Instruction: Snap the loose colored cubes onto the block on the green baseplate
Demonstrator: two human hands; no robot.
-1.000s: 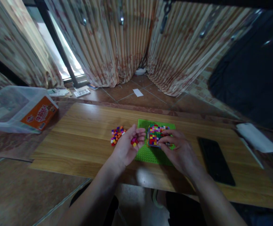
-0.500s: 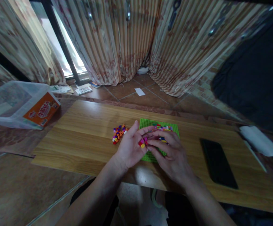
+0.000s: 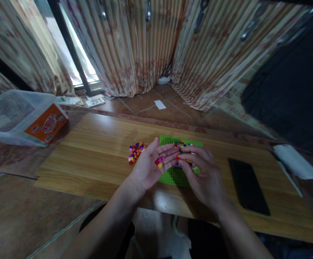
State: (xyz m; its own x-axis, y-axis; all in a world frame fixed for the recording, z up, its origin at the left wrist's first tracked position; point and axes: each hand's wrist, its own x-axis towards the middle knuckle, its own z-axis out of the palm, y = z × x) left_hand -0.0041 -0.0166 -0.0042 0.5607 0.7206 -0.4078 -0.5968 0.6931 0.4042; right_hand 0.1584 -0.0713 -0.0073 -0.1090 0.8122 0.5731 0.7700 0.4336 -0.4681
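Note:
My left hand (image 3: 147,165) is palm up with its fingers stretched out, cupping a few small building bricks (image 3: 160,162) in pink, red and yellow. Close by on the right, my right hand (image 3: 203,171) pinches a small red brick (image 3: 177,158) between thumb and fingertips, by the tips of the left fingers. Under both hands lies a green studded baseplate (image 3: 174,178), partly covered by them. Rows of coloured bricks (image 3: 182,144) are set on its far part. A loose pile of bricks (image 3: 137,152), orange, purple, white and red, rests on the table left of my left hand.
The wooden table (image 3: 91,154) spans the view. A black phone-like slab (image 3: 249,187) lies at right, near a white packet (image 3: 296,162). A clear plastic bin (image 3: 18,118) with an orange label stands left. Curtains (image 3: 134,46) hang behind.
My right hand has drawn back from the left palm toward the right, carrying a red brick. The left hand stays nearly still, with bricks in its palm.

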